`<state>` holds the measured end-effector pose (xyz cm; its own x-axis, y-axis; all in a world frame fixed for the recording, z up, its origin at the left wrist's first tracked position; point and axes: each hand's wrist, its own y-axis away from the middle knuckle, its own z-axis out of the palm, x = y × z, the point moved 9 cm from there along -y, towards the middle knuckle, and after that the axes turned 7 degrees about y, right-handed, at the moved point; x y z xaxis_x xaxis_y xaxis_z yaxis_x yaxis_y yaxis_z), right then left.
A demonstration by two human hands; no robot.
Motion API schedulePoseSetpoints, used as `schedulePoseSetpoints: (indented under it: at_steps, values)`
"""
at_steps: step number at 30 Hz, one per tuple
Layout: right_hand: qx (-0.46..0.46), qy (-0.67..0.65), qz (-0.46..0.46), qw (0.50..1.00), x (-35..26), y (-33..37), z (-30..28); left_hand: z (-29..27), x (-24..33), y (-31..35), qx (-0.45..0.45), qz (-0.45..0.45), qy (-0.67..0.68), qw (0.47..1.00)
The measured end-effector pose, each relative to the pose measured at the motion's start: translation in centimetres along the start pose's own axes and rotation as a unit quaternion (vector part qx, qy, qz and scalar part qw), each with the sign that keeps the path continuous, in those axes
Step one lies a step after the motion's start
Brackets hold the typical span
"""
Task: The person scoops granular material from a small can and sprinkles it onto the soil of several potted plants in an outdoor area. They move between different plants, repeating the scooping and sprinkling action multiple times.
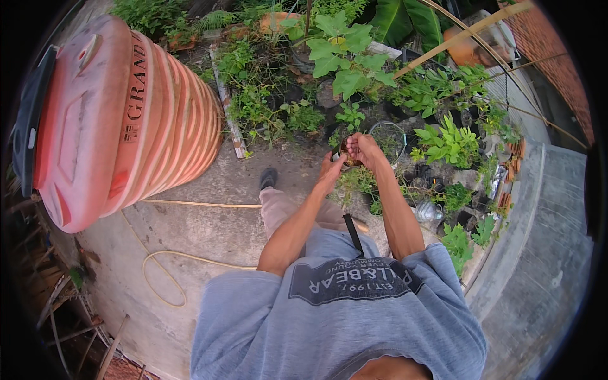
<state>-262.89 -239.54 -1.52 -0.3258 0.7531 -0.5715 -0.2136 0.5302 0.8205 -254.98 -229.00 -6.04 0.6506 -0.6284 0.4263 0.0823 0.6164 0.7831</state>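
In front of me, over the edge of the plants, my two hands meet around a small dark round container [349,158] with something brown inside. My left hand [330,168] is closed on its near left side, thumb along the rim. At its far right, my right hand [363,149] has its fingers curled together over the opening. What those fingers pinch, if anything, is too small to make out. Just right of the hands, among the plants, is a round hoop-like rim [404,136].
A large ribbed orange tank [158,114] with a black lid stands at left. A pale hose [161,253] loops over the concrete floor [209,228]. Potted plants [446,142] fill the far and right side, with a bamboo pole [465,38] leaning above. A clear plastic bottle [428,211] lies among them.
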Motion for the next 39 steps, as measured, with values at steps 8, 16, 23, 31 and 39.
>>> schedulePoseSetpoints:
  at_steps: [8,16,23,31,39]
  values:
    - [0.069,0.157,-0.126,0.977,-3.8,1.2,-0.5,-0.2,0.4,1.0,-0.004,-0.022,-0.004,1.0]
    - [0.095,0.327,0.01,0.94,5.5,-6.6,-2.4,0.8,0.3,0.9,-0.015,-0.002,-0.035,0.999]
    - [0.004,0.007,0.067,0.998,3.5,-2.6,-0.2,0.3,-0.5,-0.2,-0.02,0.008,-0.01,1.0]
    - [-0.001,0.009,-0.128,0.992,-6.3,4.2,1.9,-1.3,-0.4,-0.8,0.063,0.028,-0.002,0.998]
    - [0.117,0.324,-0.043,0.938,2.8,-3.7,-3.5,0.3,-0.3,-1.3,-0.018,0.037,-0.068,0.997]
